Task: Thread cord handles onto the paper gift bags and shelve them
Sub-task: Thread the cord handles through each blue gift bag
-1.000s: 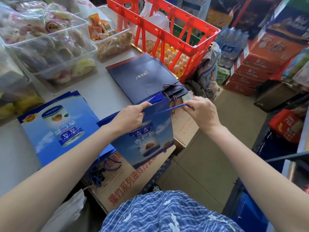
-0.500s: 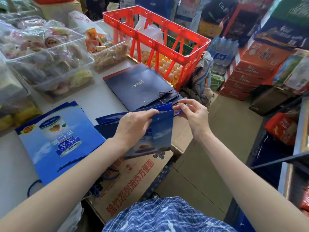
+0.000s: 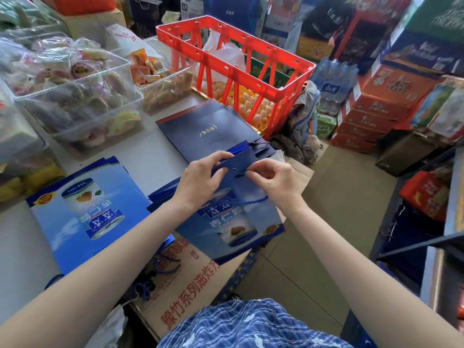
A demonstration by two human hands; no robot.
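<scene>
While gripped, bag [image 3: 233,219] between hands.

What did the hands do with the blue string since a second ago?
The right hand stopped pulling the blue cord out sideways, came in and now pinches its end at a hole near the top of the blue paper gift bag. The left hand kept gripping the bag's top edge. The navy bag stack stayed put.

I see a red crate [image 3: 253,55] beyond the hands, stacked red cartons [image 3: 371,114] to their right, and tan floor [image 3: 334,197] below them.
</scene>
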